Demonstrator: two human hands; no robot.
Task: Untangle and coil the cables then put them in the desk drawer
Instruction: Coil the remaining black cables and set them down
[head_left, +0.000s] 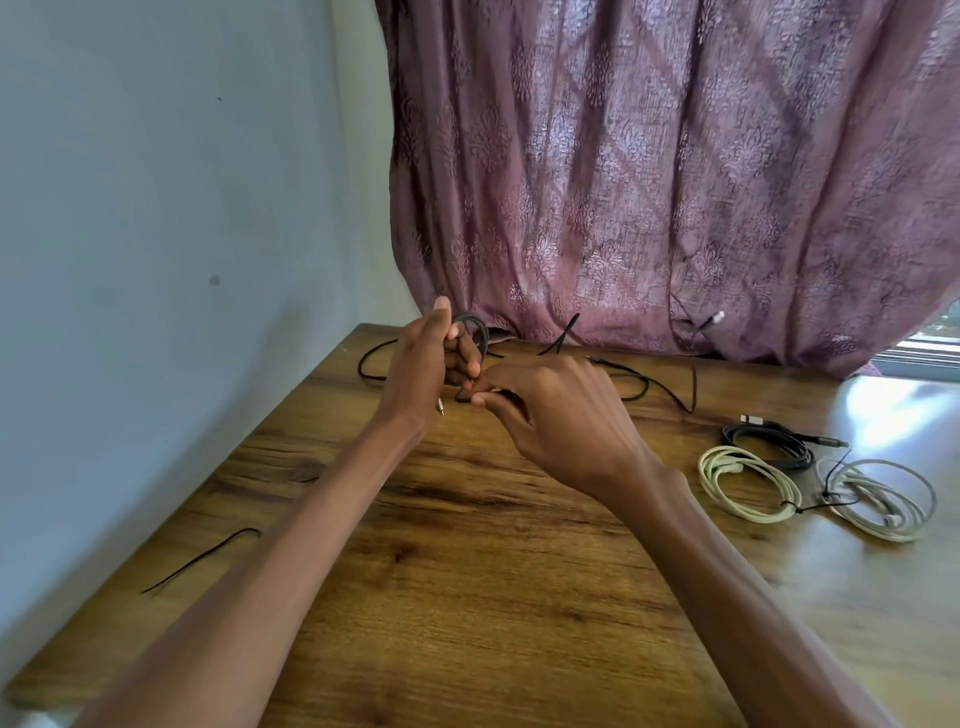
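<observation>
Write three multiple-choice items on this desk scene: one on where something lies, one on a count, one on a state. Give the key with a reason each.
1. Where do the finished coiled cables lie?
A. at the person's right on the desk
B. at the left edge by the wall
C. on the floor

2. How many finished coils lie there?
A. one
B. three
C. five

3. What is the left hand doing?
A. resting flat on the desk
B. holding a partly wound black cable
C. pulling the curtain

Key: 1 A, the cream coil, black coil and white coil sit on the desk at the right. 2 B, three separate coils show. 3 B, the left hand grips loops of the black cable while the right hand pinches it.
</observation>
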